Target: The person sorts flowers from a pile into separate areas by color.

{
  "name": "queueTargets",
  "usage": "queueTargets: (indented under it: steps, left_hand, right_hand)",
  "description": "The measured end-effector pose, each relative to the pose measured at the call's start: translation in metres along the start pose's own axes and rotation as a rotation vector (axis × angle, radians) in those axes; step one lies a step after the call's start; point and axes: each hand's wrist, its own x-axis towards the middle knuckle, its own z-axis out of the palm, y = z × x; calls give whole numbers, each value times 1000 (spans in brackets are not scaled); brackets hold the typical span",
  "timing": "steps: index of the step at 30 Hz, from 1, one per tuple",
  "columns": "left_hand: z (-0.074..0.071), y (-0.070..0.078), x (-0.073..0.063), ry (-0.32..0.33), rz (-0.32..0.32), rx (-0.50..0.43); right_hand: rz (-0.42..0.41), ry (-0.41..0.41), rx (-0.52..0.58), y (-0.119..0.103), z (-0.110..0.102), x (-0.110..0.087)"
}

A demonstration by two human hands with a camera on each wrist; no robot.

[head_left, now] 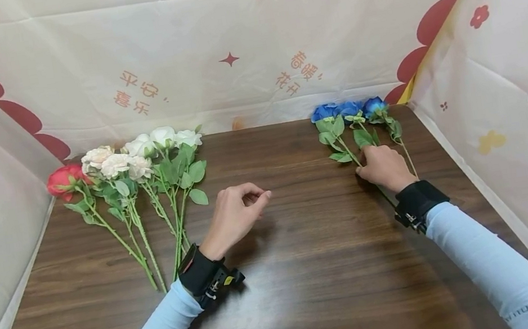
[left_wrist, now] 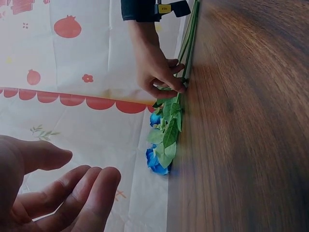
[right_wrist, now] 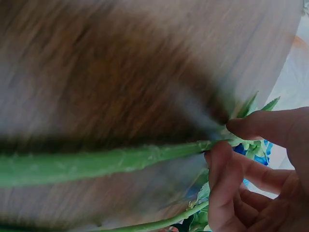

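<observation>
Three blue roses (head_left: 349, 110) with green leaves and long stems lie at the back right of the table. My right hand (head_left: 385, 168) is down at their stems. In the right wrist view its thumb and index finger (right_wrist: 219, 154) close about one green stem (right_wrist: 106, 164), just below the leaves. A second stem (right_wrist: 169, 221) runs beside it, outside the fingers. My left hand (head_left: 235, 214) hovers over the middle of the table, fingers loosely bent and holding nothing. In the left wrist view a gap shows between its thumb (left_wrist: 50, 157) and fingers.
Left of my left hand lie a red rose (head_left: 64, 182), several pale pink roses (head_left: 115, 165) and several white roses (head_left: 162, 136), their stems toward me. The brown wooden table (head_left: 314, 293) is bounded by a printed cloth (head_left: 222, 23) at the back and both sides.
</observation>
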Motion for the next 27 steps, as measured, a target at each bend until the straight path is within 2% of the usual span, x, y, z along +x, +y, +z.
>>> queueTargets:
  steps: [6,10,14,18,23,27]
  left_hand:
    - [-1,-1,-1,0,-8,5]
    - [-4,-3,0,-7,-11,-2]
    - [-8,-6,2,-11,-35,-8]
    - [-11,-9,3,-24,-58,4]
    - [-12,-11,4,-2,-52,86]
    - [-12,-12,7,11,-38,139]
  right_hand:
    - [-1,44,16,-9,0,-5]
    - [-40,112,55,-27,1,-13]
    - [-119,156,83,-56,11,-17]
    - [-186,153,146,-92,24,-20]
    - [-232,97,297,-136,33,-27]
    - [-251,108,355,-159,37,-31]
